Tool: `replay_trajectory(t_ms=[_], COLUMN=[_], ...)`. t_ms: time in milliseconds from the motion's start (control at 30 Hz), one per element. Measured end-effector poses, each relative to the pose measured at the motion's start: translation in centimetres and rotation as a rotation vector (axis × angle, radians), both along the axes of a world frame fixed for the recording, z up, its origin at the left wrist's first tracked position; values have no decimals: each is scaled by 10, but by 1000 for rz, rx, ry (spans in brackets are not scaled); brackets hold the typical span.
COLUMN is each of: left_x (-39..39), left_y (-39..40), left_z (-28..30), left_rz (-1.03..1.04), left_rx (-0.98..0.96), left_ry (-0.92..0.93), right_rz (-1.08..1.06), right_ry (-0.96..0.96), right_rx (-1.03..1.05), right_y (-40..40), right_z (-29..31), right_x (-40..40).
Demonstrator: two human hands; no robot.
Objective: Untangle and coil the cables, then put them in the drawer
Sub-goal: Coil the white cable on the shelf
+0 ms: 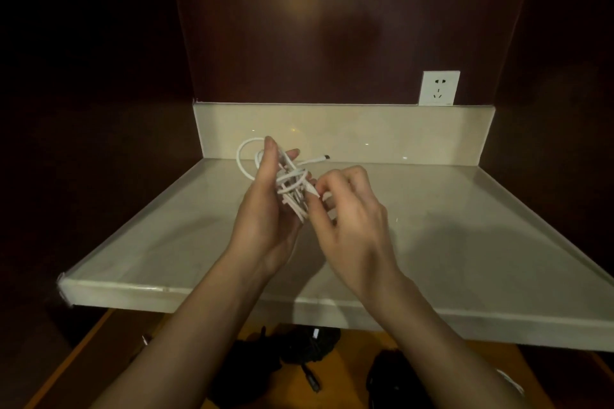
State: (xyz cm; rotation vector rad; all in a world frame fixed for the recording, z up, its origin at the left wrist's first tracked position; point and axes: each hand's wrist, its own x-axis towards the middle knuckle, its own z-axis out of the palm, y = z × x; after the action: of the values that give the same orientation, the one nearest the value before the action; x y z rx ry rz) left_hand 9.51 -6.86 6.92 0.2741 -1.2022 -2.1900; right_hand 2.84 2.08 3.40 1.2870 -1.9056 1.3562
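Coiling step: left hand (265,209) grips the white cable (292,181) bundle above the desk (448,242); right hand (349,219) pinches a strand at its 3 o'clock. Next probably tuck the loose end, plug at 2 o'clock, then drawer.

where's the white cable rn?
In the head view the white cable is held mid-frame above the counter: the left hand grips the tangled bundle, the right hand pinches a strand beside it. The wall socket sits behind, to the right.
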Motion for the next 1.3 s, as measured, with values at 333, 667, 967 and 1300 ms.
replay_trajectory(t_ms=[333, 667, 967, 1300], left_x=[-5, -15, -17, -23], left_y=[-11, -6, 6, 3], left_z=[0, -7, -10, -24], left_rz=[22, 90, -16, 88], left_rx=[317, 132, 36, -300], left_ry=[119, 75, 119, 66], right_rz=[135, 158, 329, 620], right_ry=[93, -19, -634, -1169], right_rx=[40, 93, -43, -177], right_y=[5, 5, 5, 14], right_z=[-19, -25, -15, -3], right_x=[1, -6, -9, -12])
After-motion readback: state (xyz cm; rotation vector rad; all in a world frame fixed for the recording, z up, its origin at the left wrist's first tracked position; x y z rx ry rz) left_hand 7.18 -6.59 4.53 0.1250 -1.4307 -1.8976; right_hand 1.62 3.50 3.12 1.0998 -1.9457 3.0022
